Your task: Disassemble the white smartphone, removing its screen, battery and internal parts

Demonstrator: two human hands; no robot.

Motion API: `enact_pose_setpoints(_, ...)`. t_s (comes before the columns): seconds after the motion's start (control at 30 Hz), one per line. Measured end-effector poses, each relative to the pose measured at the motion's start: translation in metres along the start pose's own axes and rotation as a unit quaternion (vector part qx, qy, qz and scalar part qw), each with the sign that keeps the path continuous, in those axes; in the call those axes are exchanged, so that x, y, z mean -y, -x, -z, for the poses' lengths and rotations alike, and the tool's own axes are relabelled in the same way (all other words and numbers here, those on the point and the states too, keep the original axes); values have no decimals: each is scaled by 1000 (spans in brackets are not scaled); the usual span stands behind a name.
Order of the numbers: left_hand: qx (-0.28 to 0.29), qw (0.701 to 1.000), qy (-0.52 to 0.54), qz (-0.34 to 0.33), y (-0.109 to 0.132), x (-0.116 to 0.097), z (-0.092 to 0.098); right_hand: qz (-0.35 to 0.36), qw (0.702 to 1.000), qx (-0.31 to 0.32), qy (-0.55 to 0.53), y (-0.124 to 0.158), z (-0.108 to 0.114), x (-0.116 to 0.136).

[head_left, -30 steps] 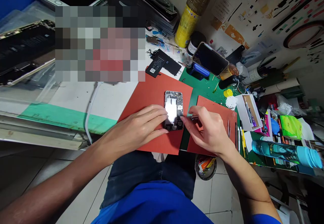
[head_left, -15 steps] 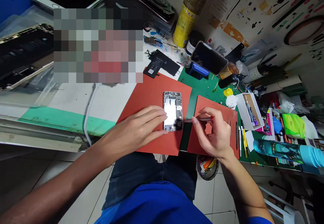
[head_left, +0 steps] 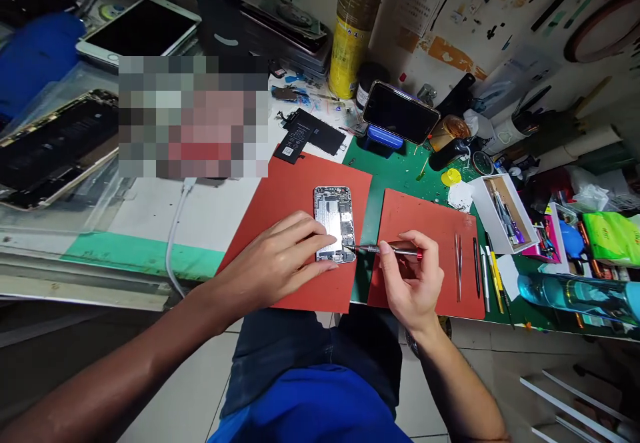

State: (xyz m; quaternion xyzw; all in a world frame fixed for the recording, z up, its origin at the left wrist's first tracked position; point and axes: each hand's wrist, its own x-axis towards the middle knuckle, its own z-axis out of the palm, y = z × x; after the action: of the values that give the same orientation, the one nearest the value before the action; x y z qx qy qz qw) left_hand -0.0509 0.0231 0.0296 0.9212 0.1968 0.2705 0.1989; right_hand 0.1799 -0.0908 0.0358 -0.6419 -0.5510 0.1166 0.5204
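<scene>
One opened phone (head_left: pixel 330 211) lies on the red mat (head_left: pixel 320 293); the left hand (head_left: pixel 280 256), fingers slightly spread, touches its edge; the right hand (head_left: pixel 413 273) pinches a slim tool (head_left: pixel 373 249), whose tip (head_left: pixel 356 248) could skid into components (head_left: pixel 346 216) should that seemingly light bracing slip.

Screwdriver (head_left: pixel 373 249) farther over phone (head_left: pixel 329 216), fingers (head_left: pixel 319 243) (left) too

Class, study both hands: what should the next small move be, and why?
Probably the right hand should settle the tip of the slim tool onto the part beneath. The tip is at the lower end of the opened phone, contact unclear, and the left hand lies over the phone's left side, seemingly steadying it.
</scene>
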Motion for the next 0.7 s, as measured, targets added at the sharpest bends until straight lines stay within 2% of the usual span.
enact_pose_setpoints(0.13,-4,1000,-21,-15,1,0,-3,65,997,17,29,-8,-1,4)
enact_pose_setpoints(0.4,4,988,-132,-80,-3,-1,-6,94,994,22,51,-11,-1,8)
enact_pose_setpoints(0.6,7,984,-154,-88,-3,-1,-8,115,990,35,80,-14,0,10)
enact_pose_setpoints(0.7,10,985,-149,-89,-2,-1,-8,147,982,49,110,-18,2,12)
